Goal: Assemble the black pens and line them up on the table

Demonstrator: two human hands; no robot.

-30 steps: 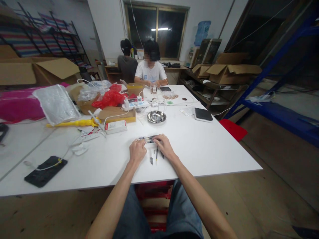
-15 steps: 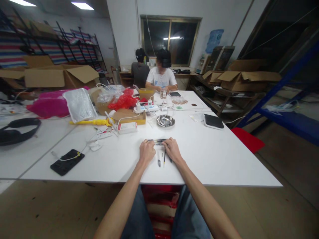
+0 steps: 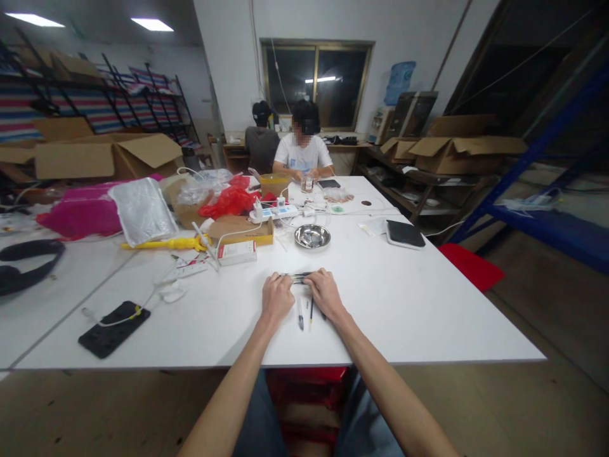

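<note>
Left hand [image 3: 277, 297] and right hand [image 3: 326, 294], fingers curled in, hold opposite ends of several pens [image 3: 298, 278] at the tabletop [image 3: 404, 311], barely shifted from half a second ago, so the handling seems no further along. The pens look slim, dark and partly clear, lying crosswise beyond a clear pen barrel [image 3: 301, 315] and a yellow-tipped refill [image 3: 311, 311].

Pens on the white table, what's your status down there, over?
Left hand, right hand at opposite ends of the pens; grip unclear. Pens side by side, crosswise. Loose on the near side: clear barrel, thin refill. Metal dish beyond.
</note>
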